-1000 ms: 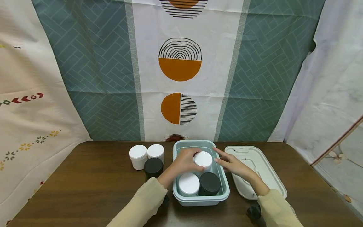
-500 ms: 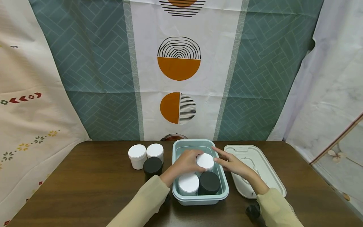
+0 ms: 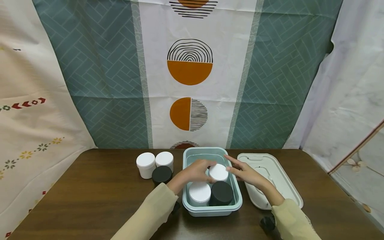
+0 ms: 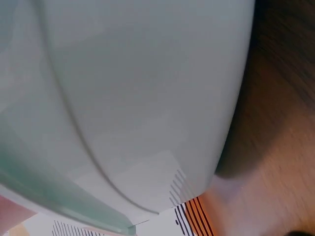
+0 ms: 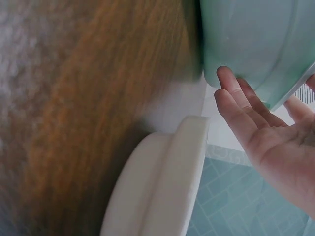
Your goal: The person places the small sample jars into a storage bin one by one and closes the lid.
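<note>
Head view is showing a white jar (image 3: 199, 193) and a black jar (image 3: 221, 193) sitting at the near end of the tub (image 3: 237, 191) on the desk (image 3: 90, 200). Just behind them, the left hand (image 3: 196, 170) is gripping a second white jar (image 3: 218, 172) inside the tub. The right hand (image 3: 244, 173) is hovering beside it, fingers straight, over the tub's right rim. A white lid (image 3: 282, 176) is lying to the right. Three more jars (image 3: 156, 165) are standing left of the tub.

Dark wood table (image 3: 90, 193), teal patterned curtain (image 3: 105, 73) behind.
</note>
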